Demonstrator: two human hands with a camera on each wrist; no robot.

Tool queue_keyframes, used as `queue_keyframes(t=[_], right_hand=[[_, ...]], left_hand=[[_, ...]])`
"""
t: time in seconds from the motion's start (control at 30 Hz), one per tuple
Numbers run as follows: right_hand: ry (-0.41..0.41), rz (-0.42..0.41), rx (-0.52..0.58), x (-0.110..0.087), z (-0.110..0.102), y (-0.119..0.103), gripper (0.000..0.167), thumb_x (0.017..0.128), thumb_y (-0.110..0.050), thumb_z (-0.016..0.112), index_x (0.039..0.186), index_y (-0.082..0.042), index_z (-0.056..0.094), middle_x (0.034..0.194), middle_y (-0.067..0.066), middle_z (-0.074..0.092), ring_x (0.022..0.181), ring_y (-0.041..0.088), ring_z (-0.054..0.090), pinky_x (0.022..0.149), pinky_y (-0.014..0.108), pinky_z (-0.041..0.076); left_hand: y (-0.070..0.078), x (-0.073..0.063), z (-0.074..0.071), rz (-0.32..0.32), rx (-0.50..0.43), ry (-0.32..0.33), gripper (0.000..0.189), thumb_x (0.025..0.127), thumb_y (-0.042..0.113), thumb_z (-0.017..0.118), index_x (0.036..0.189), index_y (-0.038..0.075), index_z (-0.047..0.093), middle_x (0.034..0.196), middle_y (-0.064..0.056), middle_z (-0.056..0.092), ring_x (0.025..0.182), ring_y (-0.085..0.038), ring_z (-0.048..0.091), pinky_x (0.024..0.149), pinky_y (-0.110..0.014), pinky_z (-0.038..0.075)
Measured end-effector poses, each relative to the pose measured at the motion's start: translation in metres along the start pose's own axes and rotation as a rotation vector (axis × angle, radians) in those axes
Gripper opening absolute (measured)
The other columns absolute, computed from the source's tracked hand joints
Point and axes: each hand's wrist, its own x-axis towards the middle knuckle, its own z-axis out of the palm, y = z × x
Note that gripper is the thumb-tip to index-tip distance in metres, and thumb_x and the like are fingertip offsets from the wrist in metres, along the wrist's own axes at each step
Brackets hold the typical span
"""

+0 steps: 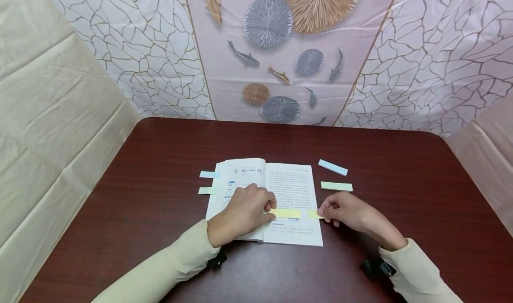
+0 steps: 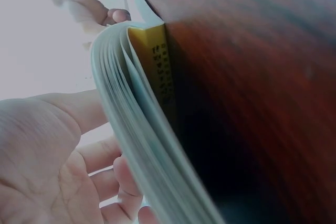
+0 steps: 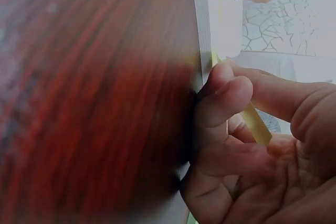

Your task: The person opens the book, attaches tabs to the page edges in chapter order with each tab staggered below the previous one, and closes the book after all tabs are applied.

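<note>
An open book (image 1: 294, 187) lies on the table, with blue (image 1: 208, 174) and green (image 1: 207, 190) sticky tabs jutting from its left edge. Over the right page, my left hand (image 1: 246, 207) pinches the left end of a yellow sticky strip (image 1: 287, 213) between thumb and index finger. At the right page's outer edge my right hand (image 1: 346, 211) pinches a yellow sticky tab (image 1: 313, 214), its end lying on the paper. The right wrist view shows yellow paper (image 3: 256, 127) running down inside the curled fingers. Thick page edges (image 2: 134, 114) stand beside the left palm in the left wrist view.
Right of the book lie a blue sticky-note strip (image 1: 333, 167) and a green one (image 1: 336, 186). The dark red wooden table (image 1: 160, 160) ends at a patterned cloth wall (image 1: 276, 80). A pale cloth (image 1: 60, 116) hangs along the left side.
</note>
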Motion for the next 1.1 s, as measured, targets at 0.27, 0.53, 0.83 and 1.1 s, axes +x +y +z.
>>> queue_keyframes(t=[0.27,0.53,0.83,1.1], right_hand=[[0.030,0.051,-0.098,0.002,0.003,-0.007,0.022,0.100,-0.018,0.074,0.081,-0.009,0.068,0.070,0.002,0.060,0.059,0.016,0.053,0.054,0.028,0.039],[0.118,0.073,-0.409,0.014,0.001,-0.015,0.048,0.083,-0.046,0.088,0.068,-0.015,0.054,0.059,-0.005,0.047,0.057,0.012,0.043,0.055,0.029,0.031],[0.079,0.024,-0.350,0.023,-0.002,-0.018,0.048,0.086,-0.035,0.088,0.067,-0.013,0.050,0.058,-0.005,0.044,0.057,0.011,0.040,0.056,0.027,0.032],[0.206,-0.152,-0.354,0.006,0.001,-0.037,0.020,0.096,-0.022,0.079,0.085,-0.013,0.066,0.071,-0.002,0.057,0.062,0.013,0.050,0.057,0.029,0.040]], left_hand=[[0.001,0.002,0.001,-0.001,0.019,-0.007,0.013,0.084,0.024,0.089,0.087,0.023,0.077,0.071,0.017,0.059,0.075,-0.010,0.052,0.061,-0.032,0.041],[0.003,0.000,0.000,-0.010,0.019,-0.017,0.013,0.084,0.024,0.089,0.087,0.023,0.077,0.072,0.016,0.060,0.075,-0.010,0.052,0.063,-0.034,0.043],[-0.002,-0.001,-0.004,-0.021,0.026,-0.005,0.012,0.083,0.020,0.089,0.085,0.022,0.077,0.072,0.016,0.060,0.075,-0.011,0.052,0.061,-0.032,0.041],[0.001,0.000,0.000,-0.007,-0.018,-0.024,0.013,0.084,0.023,0.091,0.087,0.022,0.078,0.072,0.017,0.059,0.075,-0.009,0.052,0.062,-0.032,0.041]])
